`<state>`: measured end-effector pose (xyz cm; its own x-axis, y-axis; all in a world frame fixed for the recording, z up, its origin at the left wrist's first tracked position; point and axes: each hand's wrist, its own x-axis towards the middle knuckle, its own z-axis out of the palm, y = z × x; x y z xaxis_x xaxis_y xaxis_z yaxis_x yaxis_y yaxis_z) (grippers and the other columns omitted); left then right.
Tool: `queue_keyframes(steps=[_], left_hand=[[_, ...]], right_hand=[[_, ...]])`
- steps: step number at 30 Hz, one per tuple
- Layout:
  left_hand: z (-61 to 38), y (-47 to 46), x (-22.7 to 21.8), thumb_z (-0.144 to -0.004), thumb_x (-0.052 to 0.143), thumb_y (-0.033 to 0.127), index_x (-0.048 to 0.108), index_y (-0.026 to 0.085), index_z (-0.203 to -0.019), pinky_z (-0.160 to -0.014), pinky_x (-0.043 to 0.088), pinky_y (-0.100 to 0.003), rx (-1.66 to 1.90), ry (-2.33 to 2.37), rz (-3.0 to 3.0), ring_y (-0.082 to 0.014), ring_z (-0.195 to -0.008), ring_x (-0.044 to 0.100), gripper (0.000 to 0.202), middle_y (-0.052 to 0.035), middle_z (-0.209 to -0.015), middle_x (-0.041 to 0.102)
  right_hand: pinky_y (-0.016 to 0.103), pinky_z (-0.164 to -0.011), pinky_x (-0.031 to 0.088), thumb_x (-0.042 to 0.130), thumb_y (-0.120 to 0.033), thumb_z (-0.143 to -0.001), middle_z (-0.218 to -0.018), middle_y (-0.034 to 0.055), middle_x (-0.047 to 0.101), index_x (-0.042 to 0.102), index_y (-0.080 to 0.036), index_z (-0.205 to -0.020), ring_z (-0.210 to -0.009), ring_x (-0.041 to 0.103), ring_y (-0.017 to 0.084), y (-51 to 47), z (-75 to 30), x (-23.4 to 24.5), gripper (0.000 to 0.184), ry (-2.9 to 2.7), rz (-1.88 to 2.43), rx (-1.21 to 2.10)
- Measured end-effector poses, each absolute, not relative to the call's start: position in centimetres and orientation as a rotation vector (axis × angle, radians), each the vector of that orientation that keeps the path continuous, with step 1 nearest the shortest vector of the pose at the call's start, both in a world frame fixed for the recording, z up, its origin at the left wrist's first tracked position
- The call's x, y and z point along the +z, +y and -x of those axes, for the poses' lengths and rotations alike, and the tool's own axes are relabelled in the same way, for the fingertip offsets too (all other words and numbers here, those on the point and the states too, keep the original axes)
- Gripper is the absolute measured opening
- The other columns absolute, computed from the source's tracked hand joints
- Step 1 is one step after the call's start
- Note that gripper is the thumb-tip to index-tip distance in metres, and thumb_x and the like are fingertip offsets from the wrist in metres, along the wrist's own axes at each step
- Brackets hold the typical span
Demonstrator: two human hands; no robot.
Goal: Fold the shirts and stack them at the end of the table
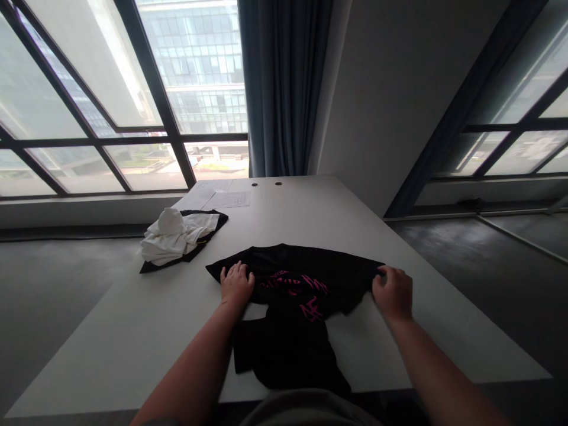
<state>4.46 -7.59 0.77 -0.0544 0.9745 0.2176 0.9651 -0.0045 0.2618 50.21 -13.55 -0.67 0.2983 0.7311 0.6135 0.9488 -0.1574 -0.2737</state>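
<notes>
Left hand (236,284) lies open, palm down, fingers spread on a black T-shirt (295,349) with pink print. The shirt sits at mid-tabletop (133,343), its upper part laid flat, its lower part bunched toward the near edge. Right hand (393,294) is curled, its fingers apparently pinching the shirt's right end. The fabric is judged light, soft and limp, best taken by its edges. Farther left, a crumpled white garment (171,236) rests on a black garment (197,249); printed papers (226,199) lie at the far end.
</notes>
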Motion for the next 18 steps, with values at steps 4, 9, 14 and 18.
queue_keyframes(steps=[4,9,14,18], left_hand=[[-4.4,-7.0,0.2,-0.098,0.046,0.032,0.061,0.019,-0.141,-0.132,0.017,-0.054,0.477,2.176,-2.187,-0.027,-0.145,0.051,0.048,-0.0124,-0.154,0.057],[-4.4,-6.1,-0.3,-0.1,0.038,0.032,0.056,0.01,-0.149,-0.132,0.02,-0.05,0.255,2.173,-2.283,-0.0287,-0.15,0.044,0.056,-0.0177,-0.16,0.047],[-4.5,-5.0,-0.1,-0.1,0.038,0.036,0.047,0.007,-0.156,-0.131,0.022,-0.047,0.092,2.143,-2.277,-0.0308,-0.154,0.038,0.064,-0.0198,-0.165,0.04],[-4.9,-3.0,0.7,-0.1,0.039,0.048,0.035,0.005,-0.162,-0.131,0.022,-0.046,-0.072,2.11,-2.187,-0.0339,-0.158,0.029,0.076,-0.0214,-0.17,0.028]], right_hand=[[0.041,-0.116,0.041,0.044,-0.026,-0.099,-0.124,0.0146,0.068,0.074,-0.017,-0.115,-0.124,0.057,0.027,-11.2,-44.2,-0.3,0.035,-1.962,1.725,-0.222],[0.05,-0.126,0.025,0.046,-0.051,-0.104,-0.167,0.0106,0.036,0.047,-0.026,-0.16,-0.154,0.032,0.033,-6.8,-37.8,-1.6,0.061,-2.12,2.192,0.14],[0.058,-0.129,0.012,0.027,-0.063,-0.106,-0.176,0.0022,0.011,0.022,-0.032,-0.169,-0.161,0.011,0.035,-2.9,-37.7,-2.2,0.071,-2.033,2.404,0.23],[0.058,-0.129,0.01,0.021,-0.063,-0.105,-0.176,-0.0021,0.007,0.018,-0.031,-0.17,-0.161,0.009,0.034,-0.6,-38.7,-2.0,0.072,-2.009,2.432,0.287]])
